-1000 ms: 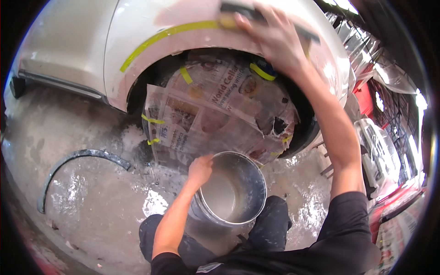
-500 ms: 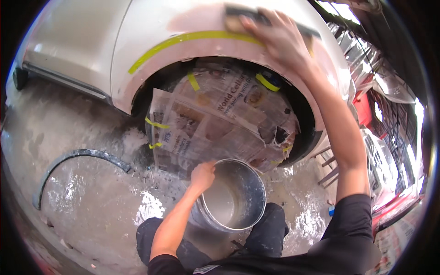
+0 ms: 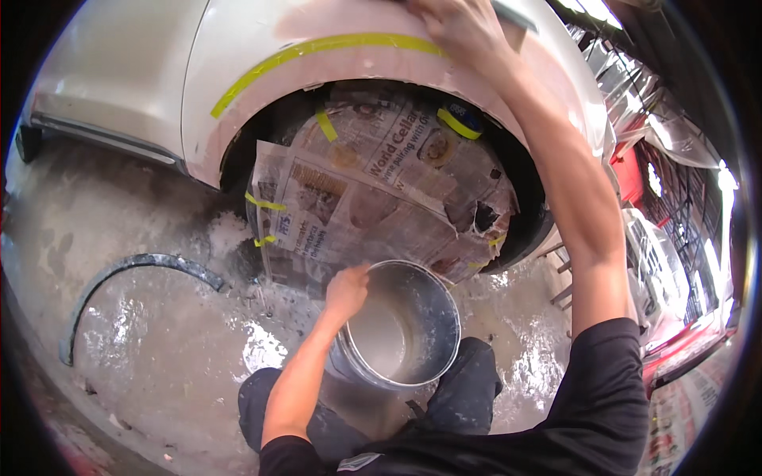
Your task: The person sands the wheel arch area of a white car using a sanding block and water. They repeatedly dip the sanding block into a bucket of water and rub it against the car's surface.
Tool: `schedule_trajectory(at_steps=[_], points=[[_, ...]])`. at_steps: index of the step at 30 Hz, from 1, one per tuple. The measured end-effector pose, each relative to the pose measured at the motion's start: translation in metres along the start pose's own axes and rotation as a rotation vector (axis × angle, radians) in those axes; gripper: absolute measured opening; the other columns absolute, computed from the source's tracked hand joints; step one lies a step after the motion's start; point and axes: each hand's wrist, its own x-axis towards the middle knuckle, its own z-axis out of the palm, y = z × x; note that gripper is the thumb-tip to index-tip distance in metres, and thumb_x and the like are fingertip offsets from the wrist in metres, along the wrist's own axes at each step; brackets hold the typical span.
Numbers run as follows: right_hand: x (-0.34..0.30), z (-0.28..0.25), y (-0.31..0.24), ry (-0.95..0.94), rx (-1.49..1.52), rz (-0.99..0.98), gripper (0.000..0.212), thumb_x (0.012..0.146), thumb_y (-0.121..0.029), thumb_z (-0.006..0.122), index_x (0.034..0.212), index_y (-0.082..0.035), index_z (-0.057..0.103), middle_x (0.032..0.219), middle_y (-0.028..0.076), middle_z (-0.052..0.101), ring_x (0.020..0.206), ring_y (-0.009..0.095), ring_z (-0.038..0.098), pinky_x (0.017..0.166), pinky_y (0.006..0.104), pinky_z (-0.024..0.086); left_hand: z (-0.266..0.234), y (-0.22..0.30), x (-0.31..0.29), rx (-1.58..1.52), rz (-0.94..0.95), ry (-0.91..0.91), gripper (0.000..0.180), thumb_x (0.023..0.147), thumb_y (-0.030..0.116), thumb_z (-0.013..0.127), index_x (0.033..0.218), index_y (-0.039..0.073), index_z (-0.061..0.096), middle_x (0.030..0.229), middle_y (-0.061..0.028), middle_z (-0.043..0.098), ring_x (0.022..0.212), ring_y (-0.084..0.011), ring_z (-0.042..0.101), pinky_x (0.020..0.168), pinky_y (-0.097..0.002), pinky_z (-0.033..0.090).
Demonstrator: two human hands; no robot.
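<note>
Partner: What are you logging for the two grips?

Operator: Item one: my right grip (image 3: 468,30) is holding a dark-edged block (image 3: 516,14) over the upper part of the pale fender (image 3: 349,63). Item two: my left grip (image 3: 348,292) is curling at the upper-left rim of the grey bucket (image 3: 438,321); whether it is clamping the rim, I am failing to tell.

Partner: And the surroundings?

Operator: Bucket: sitting between the knees (image 3: 464,389), holding cloudy liquid (image 3: 377,341). Newspaper (image 3: 357,198): filling most of the wheel arch (image 3: 533,214). Yellow-green tape (image 3: 373,39): following the arch's upper edge. Dark curved strip (image 3: 151,260): lying toward the floor's (image 3: 175,357) left edge.

Partner: Progress?

Operator: Masking: looking done. Dull pinkish patches (image 3: 325,17): showing above and below the tape, so I am judging the rubbing as under way. Remainder: I am not seeing enough to say.
</note>
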Motion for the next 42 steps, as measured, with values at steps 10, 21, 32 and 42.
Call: schedule_trajectory(at_steps=[10,21,32,42], points=[[0.01,0.012,0.0,0.006,0.004,-0.059,0.052,0.086,-0.01,0.069,0.136,-0.023,0.064,0.138,0.023,0.049,0.132,0.045,0.045,0.113,0.0526,0.04,0.002,0.004,-0.001,0.021,-0.035,-0.042,0.029,0.09,0.013,0.061,0.117,0.012,0.073,0.102,-0.0234,0.072,0.101,-0.0447,0.067,0.085,-0.0553,0.052],[0.026,0.027,-0.009,-0.034,0.009,-0.007,0.045,0.09,-0.01,0.063,0.133,-0.024,0.068,0.136,0.022,0.051,0.131,0.044,0.047,0.11,0.0527,0.041,0.0,0.005,0.0,0.002,0.008,-0.036,0.024,0.091,0.013,0.06,0.112,0.01,0.071,0.099,-0.0229,0.072,0.099,-0.0455,0.067,0.083,-0.0569,0.052],[0.026,0.03,-0.015,-0.108,-0.047,-0.111,0.058,0.083,-0.024,0.076,0.14,-0.02,0.064,0.141,0.025,0.046,0.135,0.044,0.043,0.115,0.0545,0.039,-0.003,0.008,-0.002,0.004,-0.01,-0.007,0.019,0.09,0.012,0.059,0.105,0.009,0.07,0.097,-0.0227,0.072,0.099,-0.0452,0.067,0.083,-0.0562,0.052],[0.038,0.044,-0.018,-0.09,-0.031,-0.089,0.052,0.087,-0.024,0.074,0.138,-0.023,0.066,0.141,0.023,0.05,0.133,0.045,0.045,0.116,0.053,0.037,-0.004,0.01,-0.001,0.001,-0.049,-0.069,0.029,0.09,0.013,0.059,0.116,0.009,0.072,0.103,-0.0215,0.073,0.102,-0.0438,0.068,0.088,-0.0544,0.052]])
